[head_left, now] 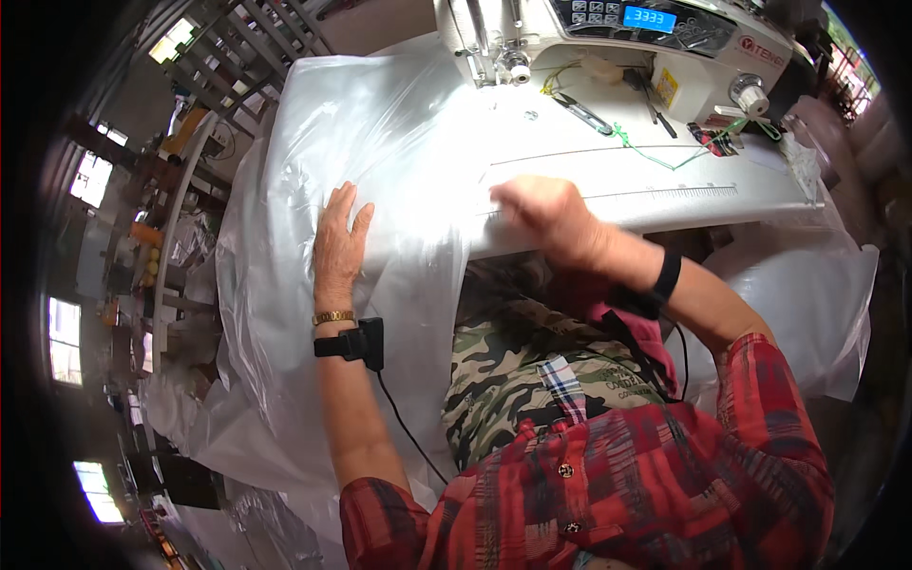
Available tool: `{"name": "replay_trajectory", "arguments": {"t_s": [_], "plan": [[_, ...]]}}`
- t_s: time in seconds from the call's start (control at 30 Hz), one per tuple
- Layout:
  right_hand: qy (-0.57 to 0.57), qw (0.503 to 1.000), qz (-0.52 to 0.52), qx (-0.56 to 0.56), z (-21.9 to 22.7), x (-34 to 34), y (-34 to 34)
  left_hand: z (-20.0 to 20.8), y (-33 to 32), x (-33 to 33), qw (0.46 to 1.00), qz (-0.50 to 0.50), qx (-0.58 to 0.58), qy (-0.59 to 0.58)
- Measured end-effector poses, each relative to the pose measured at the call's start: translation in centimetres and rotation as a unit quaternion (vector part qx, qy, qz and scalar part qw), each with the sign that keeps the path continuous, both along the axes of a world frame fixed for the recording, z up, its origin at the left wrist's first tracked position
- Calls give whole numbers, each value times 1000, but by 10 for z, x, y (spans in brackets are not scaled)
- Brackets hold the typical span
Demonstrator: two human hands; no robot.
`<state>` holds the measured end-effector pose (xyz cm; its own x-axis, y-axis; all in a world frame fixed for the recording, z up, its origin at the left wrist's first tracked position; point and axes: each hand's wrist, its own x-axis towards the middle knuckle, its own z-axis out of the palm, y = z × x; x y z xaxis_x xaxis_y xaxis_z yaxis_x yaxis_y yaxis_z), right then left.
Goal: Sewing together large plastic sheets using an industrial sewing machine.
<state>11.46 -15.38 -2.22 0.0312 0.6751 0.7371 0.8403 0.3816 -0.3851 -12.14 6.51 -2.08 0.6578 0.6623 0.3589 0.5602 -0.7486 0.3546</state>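
Note:
A large translucent plastic sheet (285, 237) covers the left side of the sewing machine's white bed and hangs down over its front. On top of it my left hand (339, 242) lies flat, fingers stretched out and slightly apart. My right hand (551, 214) is over the front of the bed, just right of the sheet's bright edge. Its fingers are curled closed and blurred by motion; whether they pinch anything is hidden. The sewing machine's needle area (503, 66) is beyond both hands, under a strong light that washes out the sheet there.
Thread snips (581, 114), green thread (651, 157) and a dark slim tool (655, 106) lie on the bed at right. The machine head (703, 47) has a lit display. More plastic sheeting (788, 294) hangs at right. A slatted rack (237, 57) stands at far left.

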Motion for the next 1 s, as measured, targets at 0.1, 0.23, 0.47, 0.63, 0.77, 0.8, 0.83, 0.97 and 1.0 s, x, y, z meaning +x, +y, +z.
{"name": "replay_trajectory", "arguments": {"t_s": [0.1, 0.23, 0.47, 0.63, 0.77, 0.8, 0.83, 0.97, 1.0], "plan": [[37, 993, 45, -100, -22, -52, -24, -6, 7, 4, 999, -15, 35, 16], [150, 906, 83, -388, -55, -89, -13, -3, 2, 10, 999, -4, 26, 19], [108, 916, 294, -249, -57, -154, -8, -11, 7, 6, 999, -5, 39, 16], [88, 927, 202, -303, -43, -116, -20, -11, 8, 4, 998, 0, 57, 22], [-102, 924, 132, -345, -65, -109, -15, -13, 9, 3, 998, 3, 60, 26], [-171, 909, 128, -358, -70, -110, -14, -12, 10, 3, 998, 2, 65, 26], [-194, 925, 126, -302, -83, -110, -13, -12, 10, 3, 998, 3, 64, 28], [-196, 953, 136, -185, -76, -112, -8, -13, 10, 4, 998, -2, 62, 16], [-208, 950, 141, -185, -70, -113, -9, -13, 9, 3, 998, 2, 66, 17]]}}
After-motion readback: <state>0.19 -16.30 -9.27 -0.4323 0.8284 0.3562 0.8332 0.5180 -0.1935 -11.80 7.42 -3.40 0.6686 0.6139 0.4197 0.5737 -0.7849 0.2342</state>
